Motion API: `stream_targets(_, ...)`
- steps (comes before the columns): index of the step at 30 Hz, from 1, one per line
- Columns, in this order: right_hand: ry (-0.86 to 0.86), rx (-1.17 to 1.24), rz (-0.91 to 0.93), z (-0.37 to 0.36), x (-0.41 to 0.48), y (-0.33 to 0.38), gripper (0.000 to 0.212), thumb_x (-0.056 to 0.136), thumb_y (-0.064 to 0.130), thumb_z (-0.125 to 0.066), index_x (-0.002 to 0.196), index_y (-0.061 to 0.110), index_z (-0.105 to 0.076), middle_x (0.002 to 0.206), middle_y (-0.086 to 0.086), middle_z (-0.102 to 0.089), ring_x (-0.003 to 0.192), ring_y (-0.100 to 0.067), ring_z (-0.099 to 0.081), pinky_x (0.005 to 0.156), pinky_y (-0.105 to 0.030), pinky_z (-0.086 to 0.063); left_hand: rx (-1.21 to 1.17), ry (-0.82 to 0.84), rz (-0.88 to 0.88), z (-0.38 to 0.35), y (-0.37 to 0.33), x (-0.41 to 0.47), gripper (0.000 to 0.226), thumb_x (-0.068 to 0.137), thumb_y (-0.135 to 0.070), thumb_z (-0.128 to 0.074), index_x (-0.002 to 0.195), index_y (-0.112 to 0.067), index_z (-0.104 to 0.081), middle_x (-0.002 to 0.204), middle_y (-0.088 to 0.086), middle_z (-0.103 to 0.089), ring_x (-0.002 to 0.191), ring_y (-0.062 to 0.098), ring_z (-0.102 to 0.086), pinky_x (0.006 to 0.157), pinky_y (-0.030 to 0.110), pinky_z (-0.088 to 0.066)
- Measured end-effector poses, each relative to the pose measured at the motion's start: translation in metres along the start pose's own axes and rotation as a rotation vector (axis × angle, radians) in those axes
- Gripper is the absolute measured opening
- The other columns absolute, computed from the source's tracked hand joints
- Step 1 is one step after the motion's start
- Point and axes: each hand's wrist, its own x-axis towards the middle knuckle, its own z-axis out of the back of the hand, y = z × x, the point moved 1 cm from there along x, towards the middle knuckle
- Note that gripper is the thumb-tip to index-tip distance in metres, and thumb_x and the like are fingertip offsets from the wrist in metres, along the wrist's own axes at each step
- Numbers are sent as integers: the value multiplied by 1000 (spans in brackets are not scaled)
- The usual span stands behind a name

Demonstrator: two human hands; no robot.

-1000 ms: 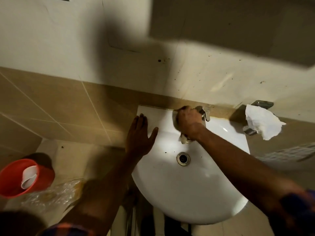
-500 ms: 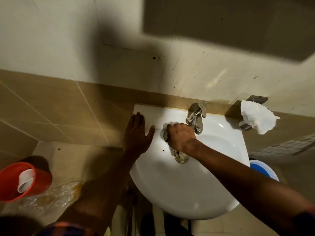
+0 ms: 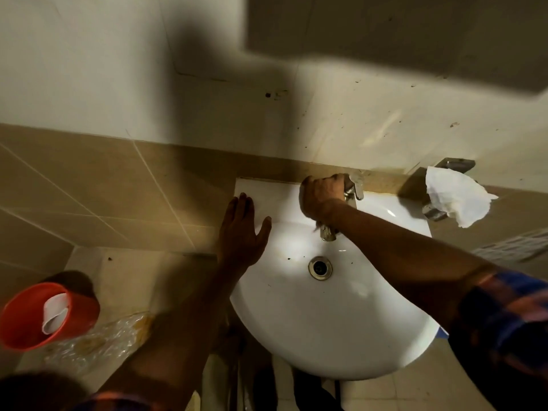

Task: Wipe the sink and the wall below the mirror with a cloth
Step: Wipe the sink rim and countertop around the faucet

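Person wiping the back ledge of the sink point(image 3: 326, 336) beside the tap point(image 3: 357, 186)
The right hand point(image 3: 320, 197) is curling round a bunched cloth point(image 3: 327, 232), pressing it on the ledge right against the tap base, with a tail of it hanging below the wrist over the bowl. The left hand point(image 3: 240, 229) is lying flat, fingers straight, on the sink's left rim, probably bracing the reach. The wall point(image 3: 341, 134) above is showing dark specks, seemingly not yet wiped. No brand or writing is readable anywhere

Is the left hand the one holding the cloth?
No, the left hand lies flat and empty on the sink rim; the right hand grips the cloth.
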Motion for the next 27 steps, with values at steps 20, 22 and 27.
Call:
stream_targets(20, 72, -72, 3, 18, -26, 1, 21, 93, 30, -51, 109, 20, -61, 93, -4, -70, 93, -29, -64, 92, -48, -33, 18, -10, -10, -4, 1, 2, 82, 94, -63, -28, 156, -9, -25, 164, 6, -22, 153, 25, -11, 119, 38, -21)
stream_targets(22, 76, 52, -75, 17, -17, 9, 24, 92, 31, -50, 110, 17, -58, 97, -3, -71, 96, -29, -66, 95, -46, -33, 10, -12, -11, -3, 2, 3, 81, 94, -61, -30, 155, -8, -27, 163, 8, -24, 152, 25, -13, 119, 40, -23)
stream_targets(27, -29, 239, -160, 5, -18, 19, 21, 91, 33, -48, 104, 19, -56, 86, -4, -70, 84, -28, -67, 92, -47, -36, -2, -46, -40, -1, 2, 1, 81, 92, -58, -34, 152, -4, -34, 160, 13, -32, 150, 30, -21, 118, 43, -28)
